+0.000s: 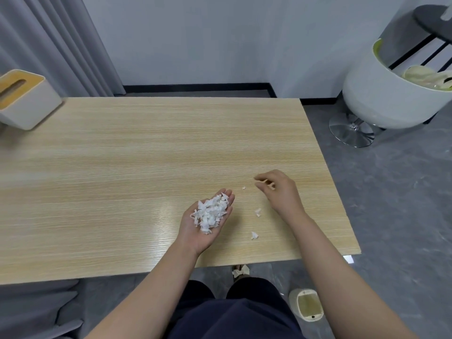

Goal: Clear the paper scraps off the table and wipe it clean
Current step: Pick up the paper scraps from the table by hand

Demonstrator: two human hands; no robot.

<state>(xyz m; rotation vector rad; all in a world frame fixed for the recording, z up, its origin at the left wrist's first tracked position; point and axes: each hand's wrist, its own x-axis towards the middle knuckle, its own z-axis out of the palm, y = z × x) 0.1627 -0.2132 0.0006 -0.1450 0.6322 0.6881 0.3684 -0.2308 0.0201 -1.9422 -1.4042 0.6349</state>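
A tissue box sits at the far left corner of the wooden table; a white swivel chair stands off to the right, a small bin on the floor. The left hand, palm up and fingers relaxed, cradles a heap of paper scraps. Three loose scraps lie beside it. The right hand hovers nearby, fingers curled; whether it pinches anything, I cannot tell.
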